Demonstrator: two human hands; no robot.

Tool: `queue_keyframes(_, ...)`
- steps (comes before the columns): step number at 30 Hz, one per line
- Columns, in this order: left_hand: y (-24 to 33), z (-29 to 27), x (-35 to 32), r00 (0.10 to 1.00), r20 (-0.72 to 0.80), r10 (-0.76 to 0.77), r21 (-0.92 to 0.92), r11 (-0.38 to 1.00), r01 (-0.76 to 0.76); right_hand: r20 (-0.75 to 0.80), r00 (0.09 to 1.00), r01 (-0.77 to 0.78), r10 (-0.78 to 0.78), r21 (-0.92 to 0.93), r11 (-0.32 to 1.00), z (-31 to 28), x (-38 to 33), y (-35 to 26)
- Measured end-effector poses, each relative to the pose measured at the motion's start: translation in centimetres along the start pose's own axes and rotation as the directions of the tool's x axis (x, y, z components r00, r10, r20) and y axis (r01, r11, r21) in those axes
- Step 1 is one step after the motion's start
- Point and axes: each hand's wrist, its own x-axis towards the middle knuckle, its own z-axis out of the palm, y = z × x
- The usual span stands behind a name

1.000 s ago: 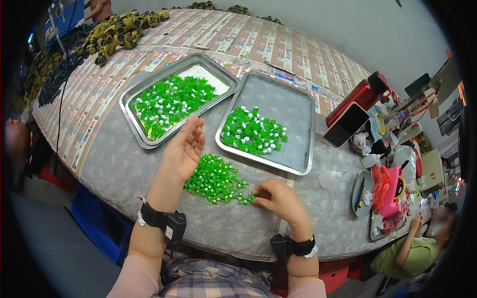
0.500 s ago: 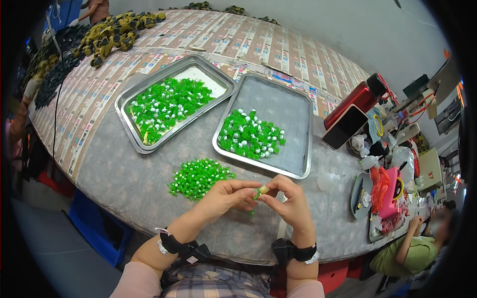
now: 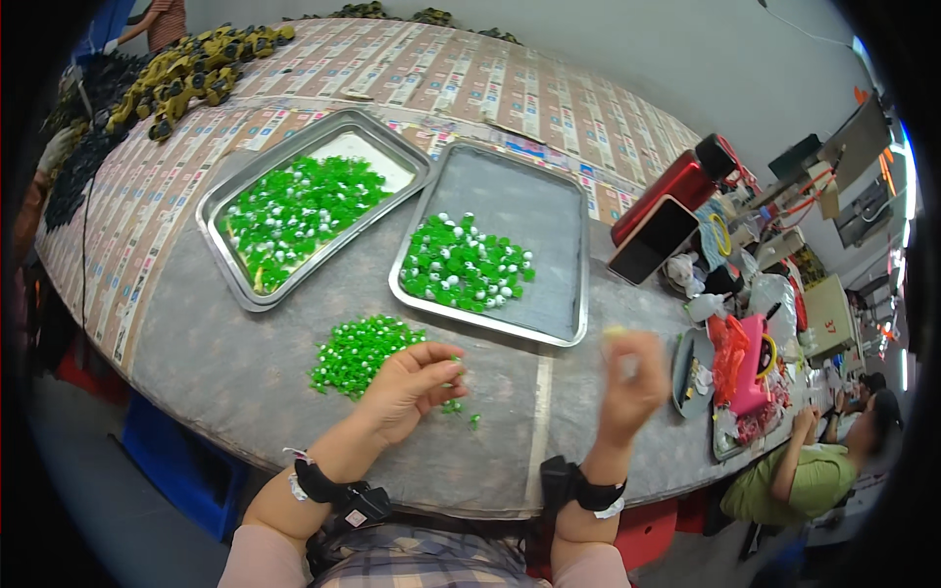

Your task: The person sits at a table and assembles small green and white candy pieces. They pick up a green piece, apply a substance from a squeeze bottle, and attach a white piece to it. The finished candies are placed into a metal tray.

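My left hand (image 3: 410,390) is raised over the near table, thumb and fingers pinched together. A speck of green shows at its fingertips, too small to name. Beside it is a heap of small green pieces with white dots (image 3: 358,353), and a few loose green bits (image 3: 475,421) lie close by. My right hand (image 3: 635,387) is off to the right, smeared by motion, with a pale yellowish spot at its fingertips. Beyond my hands, a metal tray (image 3: 580,304) holds green pieces with white balls. Another metal tray (image 3: 218,257), at the left, holds more of them.
A red bottle (image 3: 667,196) and a phone (image 3: 659,240) stand at the right. Past my right hand are a grey dish (image 3: 692,377) and a pink container (image 3: 753,363). Yellow-brown toy parts (image 3: 201,73) pile up at the far left. A person in green (image 3: 799,480) sits at the right.
My hands were together at a small green piece and are now apart. The right moved away to the right; the left stays near the heap. The whole view has shifted slightly.
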Motion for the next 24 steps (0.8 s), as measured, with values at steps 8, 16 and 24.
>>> queue_keyframes(8,0.2,0.0,-0.2,0.998,0.024,0.06,-0.006,0.998,-0.059,0.109,0.833,-0.541,0.542,-0.041,0.84,-4.7,-1.3,8.6)
queue_keyframes(16,0.2,0.1,-0.5,0.999,0.044,0.015,0.035,0.999,-0.016,0.282,0.796,-0.603,0.536,0.293,0.742,-2.8,-1.1,6.8)
queue_keyframes(24,0.1,0.0,-0.4,0.998,0.047,0.03,0.021,0.999,-0.031,0.088,0.956,-0.286,0.28,0.5,0.818,-0.9,2.1,-3.2)
